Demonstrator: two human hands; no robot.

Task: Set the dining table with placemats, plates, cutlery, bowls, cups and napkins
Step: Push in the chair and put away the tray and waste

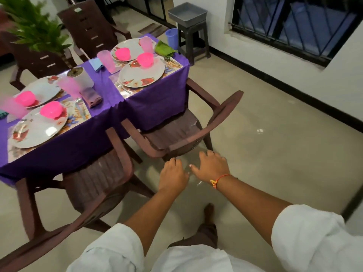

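left hand: (172,173) over the floor just behind the brown chair (216,118), fingers curled down; I cannot tell if it grips anything
right hand: (211,166) just beside the left, fingers loosely spread, thumb pointing at the left hand; I see nothing in it
between hands: faint glassy glint, can't make out what it is
bench: (157,103) purple cloth, up-left of both hands, well apart from them
plates: four floral ones, nearest (37,130) on a placemat (75,122)
bowls: pink, one on each plate, e.g. (145,59)
cups: pink ones beside the plates (107,60); blue cup (171,38) at the far right corner
napkins: green napkin (164,49) near the blue cup; mauve napkin (91,97) by the spoon (79,107)
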